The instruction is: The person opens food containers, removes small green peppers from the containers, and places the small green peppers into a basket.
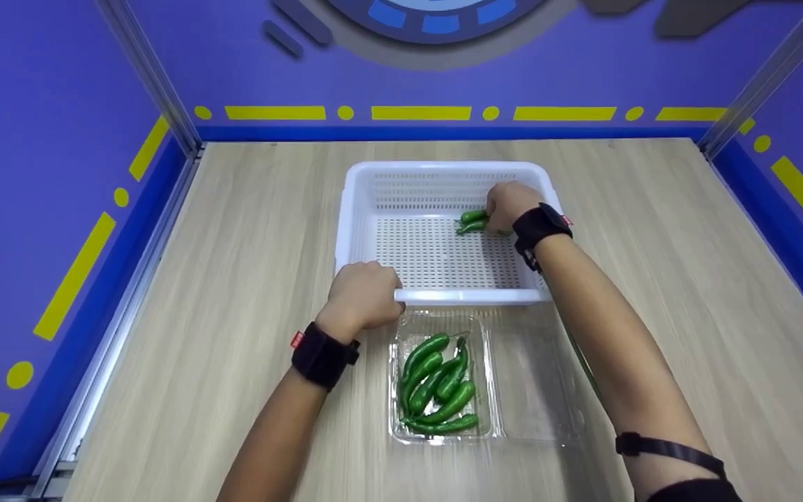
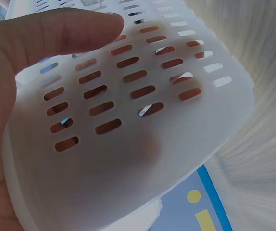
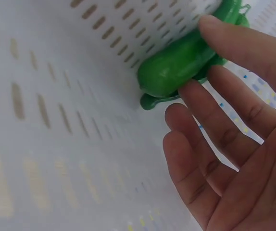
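Note:
My right hand reaches into a white perforated plastic basket, near its far right corner. There it pinches a green chili pepper, with the thumb on one side and fingertips at the other. Another green pepper lies partly hidden behind this one. At the near left corner my left hand grips the basket; its thumb lies over the slotted wall, and fingers show through the slots. Close in front of the basket, a clear plastic clamshell box holds several green chili peppers in its left half.
The clamshell's transparent right half lies flat beside the filled half. All this stands on a wood-grain table. Blue-purple panels with yellow marks rise at the back and both sides.

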A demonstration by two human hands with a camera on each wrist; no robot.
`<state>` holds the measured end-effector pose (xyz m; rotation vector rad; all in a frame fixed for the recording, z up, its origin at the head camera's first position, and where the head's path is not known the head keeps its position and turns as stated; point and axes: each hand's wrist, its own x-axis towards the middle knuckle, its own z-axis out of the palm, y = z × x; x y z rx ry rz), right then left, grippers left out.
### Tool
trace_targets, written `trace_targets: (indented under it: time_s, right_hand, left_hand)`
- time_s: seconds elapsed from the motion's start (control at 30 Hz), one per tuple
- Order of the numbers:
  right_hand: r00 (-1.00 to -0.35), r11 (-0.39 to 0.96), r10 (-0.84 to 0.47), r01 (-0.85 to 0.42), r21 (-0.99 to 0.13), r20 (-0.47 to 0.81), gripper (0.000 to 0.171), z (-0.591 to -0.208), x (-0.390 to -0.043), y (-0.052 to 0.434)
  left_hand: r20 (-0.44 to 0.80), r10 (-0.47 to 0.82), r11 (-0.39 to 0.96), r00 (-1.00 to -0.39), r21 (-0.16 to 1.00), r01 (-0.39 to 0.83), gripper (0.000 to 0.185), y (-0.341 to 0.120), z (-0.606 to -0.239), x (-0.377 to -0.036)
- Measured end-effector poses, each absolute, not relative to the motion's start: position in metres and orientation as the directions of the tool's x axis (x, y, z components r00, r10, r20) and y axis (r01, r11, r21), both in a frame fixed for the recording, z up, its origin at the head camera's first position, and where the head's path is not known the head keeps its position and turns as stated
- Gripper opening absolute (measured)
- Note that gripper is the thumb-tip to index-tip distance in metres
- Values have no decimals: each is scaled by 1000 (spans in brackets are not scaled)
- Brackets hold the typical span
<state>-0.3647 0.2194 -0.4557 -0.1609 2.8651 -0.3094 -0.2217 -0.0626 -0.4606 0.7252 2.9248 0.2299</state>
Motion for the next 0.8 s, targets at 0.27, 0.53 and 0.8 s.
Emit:
trace_targets:
  time_s: [0.27,0.53,0.8]
  right_hand:
    - [-962,968,-157,-106,-226,-224,23,-444,-362,221]
    - [-968,946,-223,-186,-265,-116,40,-427,-353,218]
    - [-958,922,-277,-244,-301,-73,44,-416,-345,216]
  left_hand:
    - [-98,471,876,-877,173,451,44,-62,-459,-222]
    - [-97,465,878,-880,174,445,41,-63,-459,-222]
    - [-75,481,868,-873,181,463,43,-64,-459,-221]
